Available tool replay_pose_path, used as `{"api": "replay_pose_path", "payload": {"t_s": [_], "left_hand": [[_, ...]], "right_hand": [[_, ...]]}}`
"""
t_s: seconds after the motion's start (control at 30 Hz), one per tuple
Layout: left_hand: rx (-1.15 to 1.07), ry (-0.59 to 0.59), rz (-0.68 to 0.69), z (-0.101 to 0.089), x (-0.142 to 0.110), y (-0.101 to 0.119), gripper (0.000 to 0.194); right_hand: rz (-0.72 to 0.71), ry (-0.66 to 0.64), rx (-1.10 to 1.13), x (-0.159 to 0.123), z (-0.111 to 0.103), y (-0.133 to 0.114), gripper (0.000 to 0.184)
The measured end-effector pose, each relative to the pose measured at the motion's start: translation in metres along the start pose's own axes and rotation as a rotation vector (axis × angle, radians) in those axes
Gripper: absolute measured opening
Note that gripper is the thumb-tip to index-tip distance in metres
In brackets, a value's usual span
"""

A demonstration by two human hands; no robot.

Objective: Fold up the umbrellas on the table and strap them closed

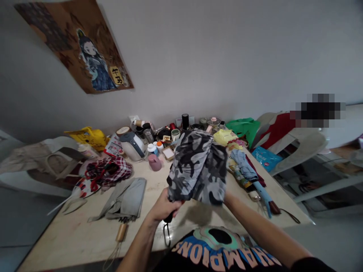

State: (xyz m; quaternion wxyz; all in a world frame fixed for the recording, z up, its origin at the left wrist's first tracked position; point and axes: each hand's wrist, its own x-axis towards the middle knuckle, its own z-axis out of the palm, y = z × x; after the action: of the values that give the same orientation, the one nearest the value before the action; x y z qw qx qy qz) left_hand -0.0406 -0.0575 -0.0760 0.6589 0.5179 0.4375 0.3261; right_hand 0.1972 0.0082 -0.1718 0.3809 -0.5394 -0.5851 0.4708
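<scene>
Table (153,185): pale top, spread before you. 
Camouflage umbrella (195,166): grey, black and white, its loose cloth bunched, held above the table's middle. 
Grey umbrella (127,198): folded, wooden-handled, lying to the left of your hands. 
Light-blue umbrella (262,194): brown-tipped, lying to the right. 
Kettle (132,146): white and grey, upright, toward the wall. 
Left hand (167,206): yours, fingers wrapped round the camouflage umbrella's black handle. 
Right hand: yours, behind the cloth; you cannot tell its finger state. 
Pink jug (154,163): beside the kettle. 
Black strap (167,235): loop, hanging below your left hand.
</scene>
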Motion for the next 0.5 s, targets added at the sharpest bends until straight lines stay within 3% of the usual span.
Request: {"api": "replay_pose_path", "payload": {"t_s": [0.07,0.17,0.23,0.37,0.5], "left_hand": [[0.104,0.083,0.013,-0.013,-0.007,-0.001,0.02],[0.162,0.224,-0.081,-0.039,-0.031,-0.02,0.018],[0.247,0.321,-0.185,-0.057,-0.053,-0.035,0.019],[0.35,0.504,-0.203,-0.082,-0.093,-0.055,0.021],[0.368,0.51,-0.25,-0.097,-0.116,-0.075,0.036]], "right_hand": [[0.128,0.009,-0.028,-0.01,-0.007,0.015,0.024],[0.279,0.068,-0.059,-0.027,-0.029,0.036,0.013],[0.337,0.139,-0.107,-0.037,-0.052,0.049,0.017],[0.41,0.349,-0.312,-0.048,-0.108,0.063,0.025],[0.393,0.545,-0.535,-0.051,-0.153,0.066,0.04]]}}
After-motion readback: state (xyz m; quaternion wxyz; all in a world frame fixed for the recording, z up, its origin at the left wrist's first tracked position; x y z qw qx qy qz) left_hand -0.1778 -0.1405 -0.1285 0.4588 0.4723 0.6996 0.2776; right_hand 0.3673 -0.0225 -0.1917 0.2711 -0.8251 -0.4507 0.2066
